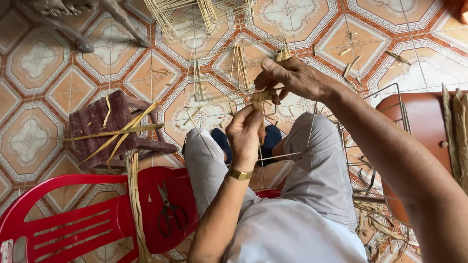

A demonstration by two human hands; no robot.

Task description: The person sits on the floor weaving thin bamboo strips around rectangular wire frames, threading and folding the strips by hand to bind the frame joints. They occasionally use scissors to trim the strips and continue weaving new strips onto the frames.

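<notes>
While the left hand pinched a pale straw strip at the centre of the frame, the right hand closed its fingertips on the strip's upper end beside a thin wire frame. Scissors lay on the red plastic chair at lower left. Pulled too hard, the dry strip would likely have split or slipped off the wire.

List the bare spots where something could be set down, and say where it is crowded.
Free: tiled floor left of the small wooden stool; red chair seat around the scissors. Crowded: between left hand and right hand, and the wire frame beyond.
</notes>
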